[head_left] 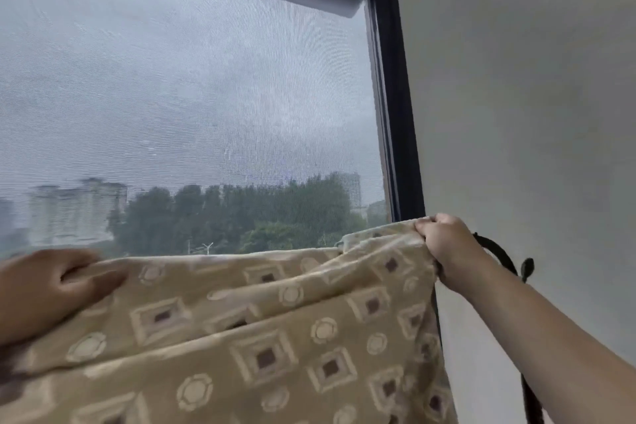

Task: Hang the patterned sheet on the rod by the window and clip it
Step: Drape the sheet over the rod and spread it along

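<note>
**Evidently mid-hang: sheet spread, clips not yet on**

The patterned sheet (261,330) lay stretched across the lower window, its top fold roughly level. The rod was hidden, presumably beneath it. The right hand (444,241) pinched the upper right corner beside the dark window frame (395,113). The left hand (51,286) gripped the top fold at far left, thumb in front. Judged step: squaring the sheet over the rod. The next move would need one hand freed for a clip; none was in view. No containers seen. A black cord (499,255) hung behind the right wrist.
</note>
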`<state>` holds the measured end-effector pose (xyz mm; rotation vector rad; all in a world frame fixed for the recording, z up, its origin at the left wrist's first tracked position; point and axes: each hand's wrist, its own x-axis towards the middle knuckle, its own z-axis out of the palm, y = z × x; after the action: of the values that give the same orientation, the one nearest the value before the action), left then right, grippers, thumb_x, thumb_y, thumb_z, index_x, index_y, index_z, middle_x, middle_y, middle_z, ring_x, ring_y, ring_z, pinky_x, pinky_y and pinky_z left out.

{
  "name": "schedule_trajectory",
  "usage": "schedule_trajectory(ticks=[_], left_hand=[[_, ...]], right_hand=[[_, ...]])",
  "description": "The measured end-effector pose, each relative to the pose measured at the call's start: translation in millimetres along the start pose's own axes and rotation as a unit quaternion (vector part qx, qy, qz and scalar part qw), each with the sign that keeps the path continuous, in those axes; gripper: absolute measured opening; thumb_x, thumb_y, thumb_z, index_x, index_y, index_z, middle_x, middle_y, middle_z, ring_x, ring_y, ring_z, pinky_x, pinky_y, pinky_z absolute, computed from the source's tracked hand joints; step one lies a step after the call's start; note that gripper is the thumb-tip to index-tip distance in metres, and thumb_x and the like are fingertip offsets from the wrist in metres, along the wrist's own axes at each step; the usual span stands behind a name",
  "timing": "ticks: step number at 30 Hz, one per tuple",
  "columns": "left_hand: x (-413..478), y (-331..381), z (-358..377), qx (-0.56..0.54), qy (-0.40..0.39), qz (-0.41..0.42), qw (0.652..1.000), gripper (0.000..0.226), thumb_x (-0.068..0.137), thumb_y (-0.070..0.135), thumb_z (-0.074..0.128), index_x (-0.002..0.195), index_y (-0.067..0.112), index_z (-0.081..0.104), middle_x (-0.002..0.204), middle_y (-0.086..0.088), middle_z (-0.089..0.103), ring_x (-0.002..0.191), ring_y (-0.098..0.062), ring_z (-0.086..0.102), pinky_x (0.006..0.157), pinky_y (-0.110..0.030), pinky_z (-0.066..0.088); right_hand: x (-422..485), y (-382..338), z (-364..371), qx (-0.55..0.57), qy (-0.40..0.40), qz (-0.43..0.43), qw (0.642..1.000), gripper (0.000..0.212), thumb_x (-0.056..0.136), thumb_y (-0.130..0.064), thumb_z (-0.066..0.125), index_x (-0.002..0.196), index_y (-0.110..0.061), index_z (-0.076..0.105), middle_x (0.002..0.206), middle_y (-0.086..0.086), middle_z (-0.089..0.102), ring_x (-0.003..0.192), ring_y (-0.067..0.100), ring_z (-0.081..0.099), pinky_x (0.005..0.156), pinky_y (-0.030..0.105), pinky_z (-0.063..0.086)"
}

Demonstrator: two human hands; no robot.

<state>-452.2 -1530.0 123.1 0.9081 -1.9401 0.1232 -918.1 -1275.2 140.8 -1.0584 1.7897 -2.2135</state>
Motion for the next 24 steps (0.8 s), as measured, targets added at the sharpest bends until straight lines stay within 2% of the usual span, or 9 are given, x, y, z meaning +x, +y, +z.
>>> schedule_trajectory(ticks=[4,7,9,12,14,17,19,22,24], left_hand=[[11.0,-31.6,9.7,0.034,0.029,-0.037,0.998,0.054,0.072,0.081,0.048,0.069,0.033,0.072,0.063,0.003,0.071,0.064,-0.024,0.067,0.070,-0.038,0.052],[-7.3,45.5,10.4,0.062,0.021,-0.068,0.996,0.059,0.068,0.089,0.042,0.063,0.037,0.071,0.055,0.008,0.067,0.059,-0.023,0.065,0.066,-0.036,0.050],[-29.8,122.3,16.5,0.125,0.036,-0.061,0.990,0.049,0.072,0.084,0.041,0.067,0.044,0.066,0.056,0.015,0.064,0.061,-0.020,0.064,0.067,-0.038,0.052],[-65.3,223.4,49.0,0.174,0.070,-0.005,0.982,0.049,0.072,0.081,0.034,0.091,0.046,0.064,0.092,0.017,0.068,0.085,-0.016,0.064,0.079,-0.042,0.052],[-91.1,278.4,89.5,0.189,0.092,0.076,0.975,0.071,0.065,0.078,0.046,0.116,0.032,0.065,0.117,0.005,0.066,0.108,-0.021,0.057,0.095,-0.043,0.043],[-114.8,333.9,162.9,0.224,0.083,0.143,0.961,0.096,0.058,0.081,0.053,0.126,0.013,0.065,0.128,-0.014,0.062,0.121,-0.027,0.047,0.104,-0.048,0.032],[-113.8,339.7,192.4,0.269,0.065,0.112,0.954,0.080,0.076,0.066,0.051,0.132,0.010,0.058,0.135,-0.022,0.056,0.128,-0.032,0.045,0.105,-0.056,0.033],[-95.8,319.4,189.8,0.314,0.052,0.064,0.946,0.076,0.068,0.045,0.065,0.132,0.005,0.054,0.129,-0.025,0.058,0.118,-0.040,0.054,0.099,-0.056,0.040],[-88.7,307.0,172.0,0.319,0.042,0.066,0.944,0.063,0.066,0.048,0.052,0.113,0.009,0.068,0.111,-0.017,0.069,0.097,-0.037,0.067,0.083,-0.049,0.053]], right_hand=[[45.8,9.6,-30.7,-0.111,-0.007,-0.060,0.992,0.012,0.093,-0.013,0.049,0.082,-0.015,0.054,0.086,0.008,0.060,0.078,0.024,0.056,0.069,0.033,0.045],[70.2,17.3,-42.3,-0.131,-0.023,-0.083,0.988,0.014,0.090,-0.006,0.046,0.079,-0.012,0.051,0.081,0.007,0.056,0.072,0.021,0.050,0.062,0.032,0.039],[85.4,21.9,-50.5,-0.119,-0.038,-0.080,0.989,0.014,0.089,-0.004,0.045,0.079,-0.011,0.050,0.080,0.008,0.054,0.072,0.024,0.049,0.061,0.032,0.037],[102.1,26.4,-59.2,-0.131,-0.049,-0.103,0.985,0.012,0.089,-0.005,0.044,0.080,-0.010,0.050,0.079,0.006,0.054,0.067,0.020,0.047,0.056,0.031,0.036],[109.1,24.9,-60.5,-0.133,-0.055,-0.120,0.982,0.012,0.090,-0.008,0.045,0.079,-0.012,0.049,0.079,0.005,0.053,0.065,0.017,0.046,0.054,0.029,0.035],[116.6,20.0,-54.7,-0.075,-0.096,-0.088,0.989,0.008,0.090,-0.010,0.047,0.088,-0.009,0.055,0.087,0.010,0.061,0.074,0.022,0.055,0.060,0.030,0.044],[118.7,18.5,-47.9,-0.071,-0.122,-0.081,0.987,0.009,0.089,-0.009,0.047,0.090,-0.008,0.056,0.085,0.011,0.064,0.071,0.024,0.059,0.063,0.033,0.050],[120.0,21.2,-37.1,-0.096,-0.157,-0.105,0.977,0.007,0.092,-0.009,0.049,0.086,-0.009,0.053,0.082,0.011,0.063,0.056,0.019,0.061,0.053,0.030,0.051],[124.4,26.9,-33.0,-0.180,-0.167,-0.155,0.957,0.007,0.092,-0.015,0.051,0.085,-0.011,0.052,0.079,0.006,0.061,0.062,0.018,0.057,0.053,0.029,0.044]])
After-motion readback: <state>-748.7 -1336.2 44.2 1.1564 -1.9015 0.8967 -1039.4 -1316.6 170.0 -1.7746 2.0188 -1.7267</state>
